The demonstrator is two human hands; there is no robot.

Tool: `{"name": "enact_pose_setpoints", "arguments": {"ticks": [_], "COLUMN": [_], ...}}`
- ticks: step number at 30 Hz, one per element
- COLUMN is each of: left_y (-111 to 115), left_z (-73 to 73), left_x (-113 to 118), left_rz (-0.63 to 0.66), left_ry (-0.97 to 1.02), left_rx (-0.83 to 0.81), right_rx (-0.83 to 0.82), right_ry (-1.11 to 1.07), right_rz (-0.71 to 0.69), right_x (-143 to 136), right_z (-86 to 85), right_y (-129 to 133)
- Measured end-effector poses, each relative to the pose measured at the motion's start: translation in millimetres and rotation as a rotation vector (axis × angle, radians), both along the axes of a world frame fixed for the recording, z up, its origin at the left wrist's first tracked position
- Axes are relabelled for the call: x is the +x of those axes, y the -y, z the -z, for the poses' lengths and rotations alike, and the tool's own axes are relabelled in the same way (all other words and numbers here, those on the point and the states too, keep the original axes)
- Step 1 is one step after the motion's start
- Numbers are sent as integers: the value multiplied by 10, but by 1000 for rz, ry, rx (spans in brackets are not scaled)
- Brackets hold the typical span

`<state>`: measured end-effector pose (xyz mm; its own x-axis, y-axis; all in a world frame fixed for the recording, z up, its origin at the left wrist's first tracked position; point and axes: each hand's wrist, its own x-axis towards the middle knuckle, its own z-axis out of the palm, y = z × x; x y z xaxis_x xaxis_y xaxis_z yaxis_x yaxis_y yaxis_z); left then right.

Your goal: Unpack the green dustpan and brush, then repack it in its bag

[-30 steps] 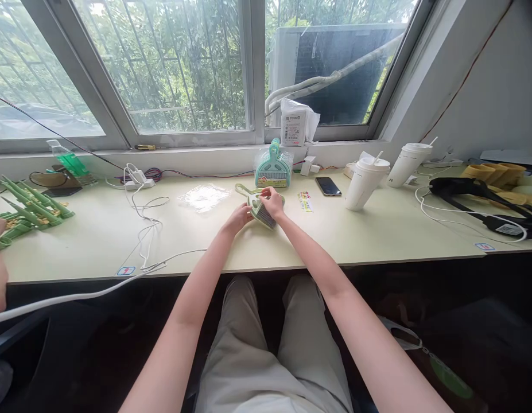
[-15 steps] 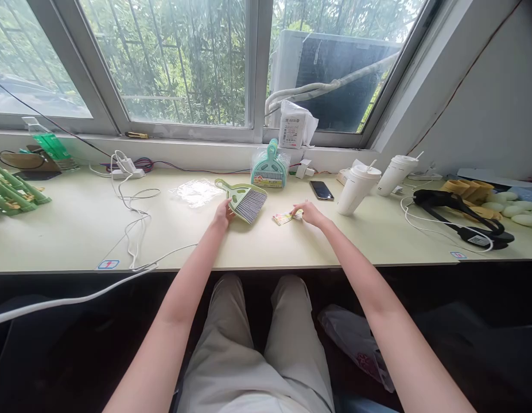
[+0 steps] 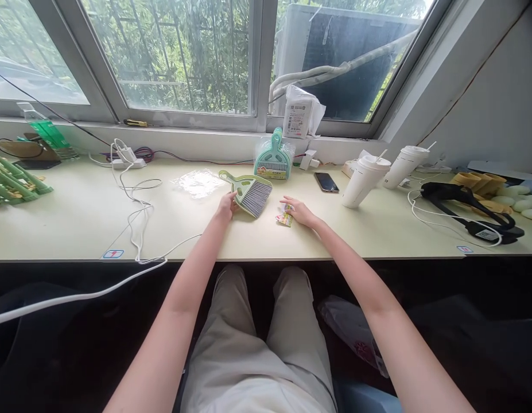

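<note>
My left hand [image 3: 226,206] is closed on the left edge of a small green dustpan [image 3: 245,184], which has a grey-bristled brush [image 3: 256,198] nested in it. The dustpan's handle points up and to the left. To its right, my right hand [image 3: 301,212] rests on a small colourful card [image 3: 284,216] on the table, with its fingers stretched out to the left. The fingers partly cover the card. Behind them stands a second, teal dustpan and brush set [image 3: 273,158] in clear wrapping. A crumpled clear plastic bag [image 3: 200,182] lies left of the green dustpan.
A phone [image 3: 326,182] and two white lidded cups [image 3: 366,180] with straws are on the right, beyond them a black headset-like device [image 3: 472,215]. White cables [image 3: 139,215] trail over the left side and off the front edge. A green bottle [image 3: 50,135] stands far left.
My right hand has flattened over the card, which has turned and now points more towards me. My left hand keeps its hold on the dustpan. The whole view has shifted slightly.
</note>
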<state>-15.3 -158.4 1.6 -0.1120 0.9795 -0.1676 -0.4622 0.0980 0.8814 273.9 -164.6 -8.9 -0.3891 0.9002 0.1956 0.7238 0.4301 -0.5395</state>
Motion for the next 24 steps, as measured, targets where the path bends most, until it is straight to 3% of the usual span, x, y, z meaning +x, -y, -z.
{"name": "enact_pose_setpoints", "arguments": {"ticks": [5,8,13,18,20,24], "left_y": [-18,-31,-32,1,13,18], "left_z": [32,52,57,40,31,17], "left_x": [9,-1,6,62,69,47], "left_rz": [36,33,39,60,53,30], "left_ry": [8,3,6,19,28,40], "left_rx": [18,31,38,41,74,132], "right_rx": [-56,-4,92,353,378,200], "right_ry": [8,-74,-262,-527,-436,-29], "right_rz": [-44,-33,203,250,202,56], "right_x": [2,49,13,-513,-804,-1201], "right_z": [14,67,-94,-354,-312,-67], "right_y": [54,24,-185,-351,-334,-239]}}
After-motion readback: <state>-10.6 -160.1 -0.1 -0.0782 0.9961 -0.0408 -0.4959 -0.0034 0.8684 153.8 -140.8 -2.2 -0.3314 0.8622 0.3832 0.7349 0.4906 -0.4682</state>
